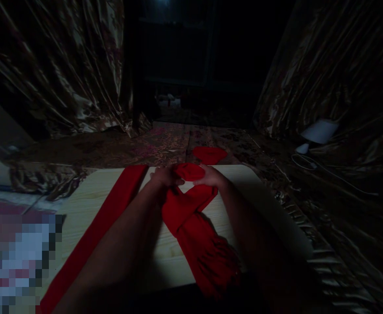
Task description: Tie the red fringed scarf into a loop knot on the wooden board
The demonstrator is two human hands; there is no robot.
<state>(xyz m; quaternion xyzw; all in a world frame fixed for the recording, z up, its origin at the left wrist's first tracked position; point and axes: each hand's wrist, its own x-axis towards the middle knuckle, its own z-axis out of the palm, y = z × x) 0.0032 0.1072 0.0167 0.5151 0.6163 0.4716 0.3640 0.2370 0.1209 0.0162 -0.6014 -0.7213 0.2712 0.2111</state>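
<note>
A long red scarf [191,218] lies across a pale wooden board [80,200], its fringed end hanging near the board's front edge. A second red strip of it [106,218] runs diagonally to the lower left. My left hand [163,176] and my right hand [213,176] meet at the far edge of the board, both closed around a rolled or bunched part of the scarf [189,171]. The fingers are dim in the low light.
A separate small red piece [209,154] lies just beyond the board on patterned fabric. Shiny patterned drapes hang left and right. A white lamp-like object [317,133] with a cord sits at right. The room is very dark.
</note>
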